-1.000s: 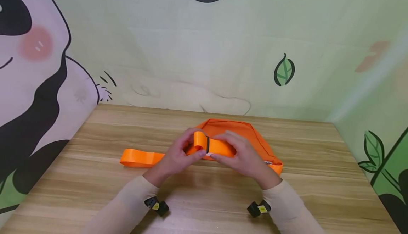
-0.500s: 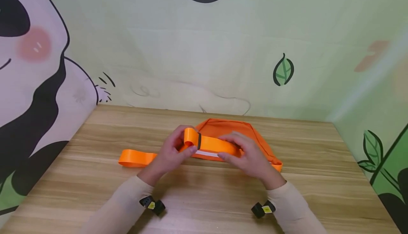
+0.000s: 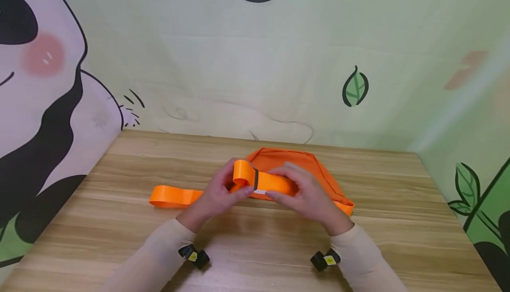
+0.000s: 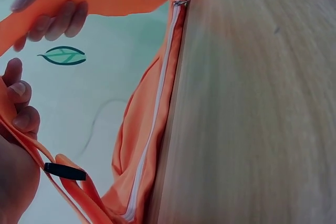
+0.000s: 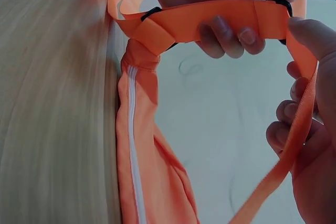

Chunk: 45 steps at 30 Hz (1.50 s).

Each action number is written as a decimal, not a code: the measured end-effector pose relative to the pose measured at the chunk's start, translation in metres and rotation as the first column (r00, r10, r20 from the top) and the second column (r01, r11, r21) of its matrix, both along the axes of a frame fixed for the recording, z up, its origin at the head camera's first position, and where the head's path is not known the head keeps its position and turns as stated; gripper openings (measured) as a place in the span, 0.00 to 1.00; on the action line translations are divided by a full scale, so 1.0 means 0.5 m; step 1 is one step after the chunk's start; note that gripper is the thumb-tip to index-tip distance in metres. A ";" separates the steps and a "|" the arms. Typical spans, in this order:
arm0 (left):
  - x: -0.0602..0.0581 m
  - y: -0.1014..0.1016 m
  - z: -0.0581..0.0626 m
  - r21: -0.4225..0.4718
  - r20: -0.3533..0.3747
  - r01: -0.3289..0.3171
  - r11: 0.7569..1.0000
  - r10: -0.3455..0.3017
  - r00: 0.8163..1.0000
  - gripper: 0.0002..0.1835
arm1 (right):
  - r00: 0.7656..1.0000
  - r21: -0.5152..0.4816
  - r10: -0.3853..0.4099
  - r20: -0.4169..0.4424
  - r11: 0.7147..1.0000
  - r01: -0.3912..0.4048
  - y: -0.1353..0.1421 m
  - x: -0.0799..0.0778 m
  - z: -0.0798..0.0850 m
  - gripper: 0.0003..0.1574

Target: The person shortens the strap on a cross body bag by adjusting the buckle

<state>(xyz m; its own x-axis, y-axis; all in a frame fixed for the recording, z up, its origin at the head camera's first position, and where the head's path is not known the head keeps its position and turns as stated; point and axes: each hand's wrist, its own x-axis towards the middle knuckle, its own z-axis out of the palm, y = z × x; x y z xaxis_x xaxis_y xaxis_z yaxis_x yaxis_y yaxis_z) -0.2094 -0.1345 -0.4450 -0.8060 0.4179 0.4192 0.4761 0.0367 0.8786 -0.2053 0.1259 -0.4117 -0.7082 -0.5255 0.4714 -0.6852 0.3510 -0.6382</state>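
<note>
An orange waist bag [image 3: 303, 163] with a white zipper [image 4: 157, 98] lies on the table behind my hands. Its orange strap [image 5: 226, 22] is raised above the tabletop between both hands. My left hand [image 3: 215, 197] pinches the strap beside a black slider [image 3: 256, 179], where the webbing curls into a small loop [image 3: 241, 172]. My right hand [image 3: 308, 194] grips the strap just right of that slider, thumb near it. In the right wrist view, a second black slider [image 5: 151, 13] sits close to the bag's end.
A loop of the orange strap [image 3: 175, 197] lies on the wooden table [image 3: 255, 247] left of the hands. Behind the table stands a wall [image 3: 191, 62] printed with leaves and a panda. Each wrist carries a small black camera [image 3: 194, 256].
Both hands first spread apart, with the slider shifting left and more strap showing between them. Since then they have come closer together again. The bag has stayed in place.
</note>
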 end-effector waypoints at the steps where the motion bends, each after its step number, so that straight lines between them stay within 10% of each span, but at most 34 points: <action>1: 0.000 0.001 0.000 -0.005 0.008 0.002 1.000 -0.002 1.000 0.26 | 1.000 0.004 0.003 -0.002 1.000 -0.003 -0.002 0.001 0.003 0.24; 19: 0.004 -0.011 0.002 -0.035 0.054 -0.051 0.998 0.052 0.997 0.25 | 1.000 0.061 -0.012 -0.020 0.998 0.013 0.007 0.004 0.006 0.27; 40: -0.007 -0.012 0.016 -0.104 0.112 0.084 0.991 -0.073 0.991 0.34 | 0.999 0.043 0.024 -0.021 0.999 -0.023 -0.011 0.003 0.009 0.28; 45: -0.011 -0.013 0.021 -0.156 0.030 0.086 0.984 -0.083 0.996 0.36 | 0.999 0.039 0.029 -0.022 0.999 -0.028 -0.015 0.004 0.008 0.30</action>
<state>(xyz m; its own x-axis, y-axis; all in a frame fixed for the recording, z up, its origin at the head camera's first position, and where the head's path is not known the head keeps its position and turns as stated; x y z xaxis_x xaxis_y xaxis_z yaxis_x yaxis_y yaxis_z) -0.2148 -0.1411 -0.4346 -0.7739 0.5440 0.3243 0.4624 0.1355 0.8763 -0.2034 0.1182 -0.4075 -0.6821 -0.5636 0.4659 -0.7092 0.3550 -0.6091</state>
